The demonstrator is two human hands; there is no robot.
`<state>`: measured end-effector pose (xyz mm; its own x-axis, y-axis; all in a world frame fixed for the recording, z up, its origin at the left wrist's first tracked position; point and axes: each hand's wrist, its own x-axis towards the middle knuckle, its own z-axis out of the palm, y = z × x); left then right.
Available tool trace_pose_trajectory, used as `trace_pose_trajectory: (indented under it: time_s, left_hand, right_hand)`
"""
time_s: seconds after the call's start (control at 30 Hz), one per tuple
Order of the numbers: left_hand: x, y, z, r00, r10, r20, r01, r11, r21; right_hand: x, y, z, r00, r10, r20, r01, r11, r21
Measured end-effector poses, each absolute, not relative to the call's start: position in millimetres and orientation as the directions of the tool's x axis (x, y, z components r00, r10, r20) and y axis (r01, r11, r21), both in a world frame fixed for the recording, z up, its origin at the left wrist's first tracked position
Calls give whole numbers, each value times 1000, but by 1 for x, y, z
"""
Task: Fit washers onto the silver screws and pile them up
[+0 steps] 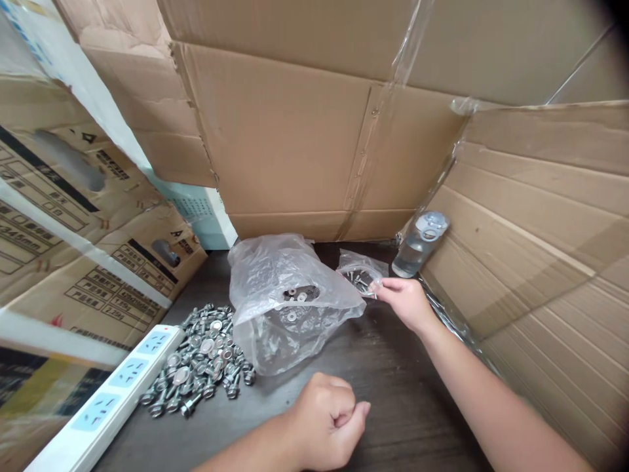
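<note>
My left hand is closed in a fist above the near part of the dark table; what it holds, if anything, is hidden. At the right, my right hand pinches the near edge of a small clear plastic bag. Several small screws lie in that bag, and a shiny bit shows just under the fingertips. Left of it lies a larger cloudy plastic bag, its mouth facing me, with washers showing through. A heap of hex bolts sits on the table at the left.
A white power strip runs along the left beside the bolts. Behind the small bag leans a clear water bottle. Cardboard walls enclose the back and right, and a printed carton stands at the left.
</note>
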<state>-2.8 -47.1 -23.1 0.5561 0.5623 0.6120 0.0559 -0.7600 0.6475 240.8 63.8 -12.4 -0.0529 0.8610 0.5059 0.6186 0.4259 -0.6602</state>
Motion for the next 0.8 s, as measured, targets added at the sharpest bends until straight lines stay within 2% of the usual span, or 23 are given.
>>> trace_pose_trajectory:
  time_s: [0.1, 0.27, 0.57, 0.7, 0.8]
  left_hand:
    - [-2, -48, -23, 560, 563, 608, 51, -756, 653]
    - [-1, -50, -20, 576, 555, 600, 50, -756, 652]
    - [-1, -48, -17, 601, 579, 551, 104, -741, 664]
    - [-1, -48, -19, 604, 578, 548, 87, -732, 676]
    - [0, -48, -17, 545, 689, 478, 162, -645, 747]
  right_hand:
    - [237, 19, -23, -228, 801, 553, 671, 541, -507]
    - [228, -25, -46, -496, 696, 519, 664, 690, -290]
    - [238, -40, -60, -672, 563, 481, 626, 779, -37]
    - [242, -44, -58, -630, 569, 529, 635, 769, -73]
    - [234, -44, -46, -544, 566, 619, 644, 755, -124]
